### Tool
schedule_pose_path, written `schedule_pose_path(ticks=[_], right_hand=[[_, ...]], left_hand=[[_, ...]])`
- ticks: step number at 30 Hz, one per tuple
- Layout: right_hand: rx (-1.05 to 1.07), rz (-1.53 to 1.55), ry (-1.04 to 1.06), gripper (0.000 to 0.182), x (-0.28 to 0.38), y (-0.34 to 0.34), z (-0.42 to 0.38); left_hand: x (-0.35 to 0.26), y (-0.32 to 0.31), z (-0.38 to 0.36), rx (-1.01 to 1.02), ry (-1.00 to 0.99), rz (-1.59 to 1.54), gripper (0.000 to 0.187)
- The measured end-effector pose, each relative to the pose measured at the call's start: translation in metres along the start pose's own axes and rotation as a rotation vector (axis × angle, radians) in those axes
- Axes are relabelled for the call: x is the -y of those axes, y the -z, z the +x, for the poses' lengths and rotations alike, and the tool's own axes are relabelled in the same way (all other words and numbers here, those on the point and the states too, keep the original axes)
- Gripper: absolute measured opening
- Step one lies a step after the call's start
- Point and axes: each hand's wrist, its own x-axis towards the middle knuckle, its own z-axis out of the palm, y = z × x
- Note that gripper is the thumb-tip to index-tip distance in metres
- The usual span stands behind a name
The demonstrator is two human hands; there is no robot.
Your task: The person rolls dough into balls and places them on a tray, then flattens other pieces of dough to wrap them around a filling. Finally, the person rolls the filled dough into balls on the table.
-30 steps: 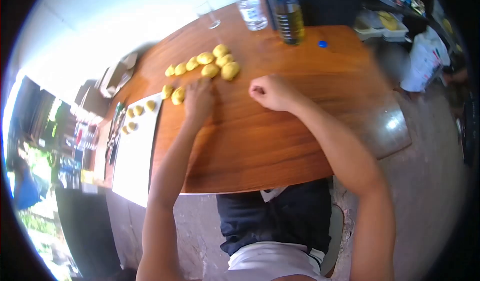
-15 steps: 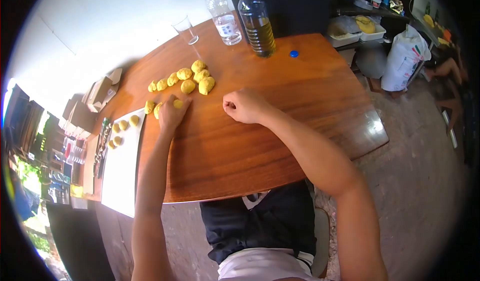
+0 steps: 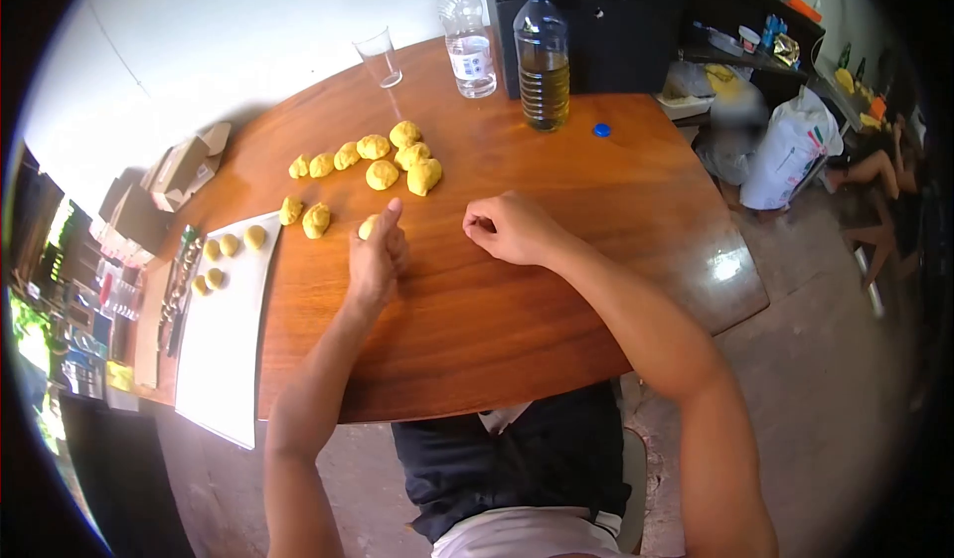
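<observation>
My left hand (image 3: 375, 256) grips a small yellow dough piece (image 3: 368, 225) just above the wooden table (image 3: 517, 290); the piece shows at the fingertips. My right hand (image 3: 509, 228) rests on the table as a loose fist, holding nothing that I can see. Beyond my hands lies a cluster of several yellow dough lumps (image 3: 402, 160). Two more lumps (image 3: 316, 219) sit left of my left hand. A white board (image 3: 231, 339) on the table's left edge carries several small dough balls (image 3: 229, 245).
At the table's far edge stand a clear glass (image 3: 380, 57), a water bottle (image 3: 467, 36) and a bottle of oil (image 3: 543, 61), with a blue cap (image 3: 601, 130) nearby. Cardboard boxes (image 3: 184, 165) sit far left. A white sack (image 3: 790, 151) stands on the floor.
My left hand took one dough piece from the two lumps at left and drew it back toward me. My right fist stayed put. The camera tilted, shifting the view.
</observation>
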Motion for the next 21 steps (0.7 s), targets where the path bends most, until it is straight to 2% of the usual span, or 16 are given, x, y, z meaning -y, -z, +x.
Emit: schedule_pose_path(ticks=[2, 4, 5, 6, 8, 9, 11, 12, 13, 14, 16, 17, 20, 21], right_hand=[[0.003, 0.012, 0.004, 0.009, 0.003, -0.002, -0.003], [-0.043, 0.066, -0.037, 0.013, 0.014, -0.001, -0.001], [-0.031, 0.058, -0.034, 0.013, 0.016, -0.002, 0.001], [-0.073, 0.032, 0.014, 0.019, 0.019, -0.003, 0.001], [-0.090, 0.003, 0.061, 0.026, 0.028, -0.007, -0.001], [-0.126, 0.026, 0.061, 0.032, 0.035, -0.009, -0.001], [-0.140, 0.046, 0.065, 0.039, 0.045, -0.014, 0.000], [-0.209, -0.039, 0.184, 0.040, 0.050, -0.017, -0.001], [-0.280, -0.124, 0.309, 0.042, 0.055, -0.020, -0.001], [-0.263, -0.128, 0.315, 0.042, 0.064, -0.021, -0.003], [-0.323, -0.354, 0.551, 0.041, 0.083, -0.023, -0.009], [-0.350, -0.430, 0.660, 0.040, 0.079, -0.031, -0.012], [-0.350, -0.553, 0.854, 0.032, 0.085, -0.052, -0.017], [-0.330, -0.547, 0.865, 0.032, 0.086, -0.055, -0.015]], left_hand=[[0.010, -0.001, -0.006, 0.058, 0.048, -0.043, 0.043], [0.009, -0.001, -0.008, 0.228, 0.138, 0.043, 0.045], [0.004, -0.001, -0.009, 0.246, 0.170, -0.030, 0.042], [0.001, -0.006, -0.012, 0.242, 0.165, -0.046, 0.042], [0.002, -0.010, -0.018, 0.151, 0.045, 0.199, 0.039], [0.004, -0.006, -0.017, 0.202, -0.001, 0.295, 0.033], [0.011, -0.007, -0.019, 0.211, 0.038, 0.194, 0.032], [0.008, -0.009, -0.022, 0.232, 0.077, 0.109, 0.031], [-0.003, -0.002, -0.021, 0.357, 0.164, 0.110, 0.027], [-0.001, -0.003, -0.023, 0.348, 0.160, 0.095, 0.027], [0.003, -0.015, -0.023, 0.330, 0.041, -0.162, 0.031], [0.004, -0.014, -0.022, 0.323, 0.029, -0.177, 0.031], [0.011, -0.005, -0.016, 0.705, -0.063, -0.053, 0.048], [0.013, -0.001, -0.013, 0.765, -0.077, 0.060, 0.064]])
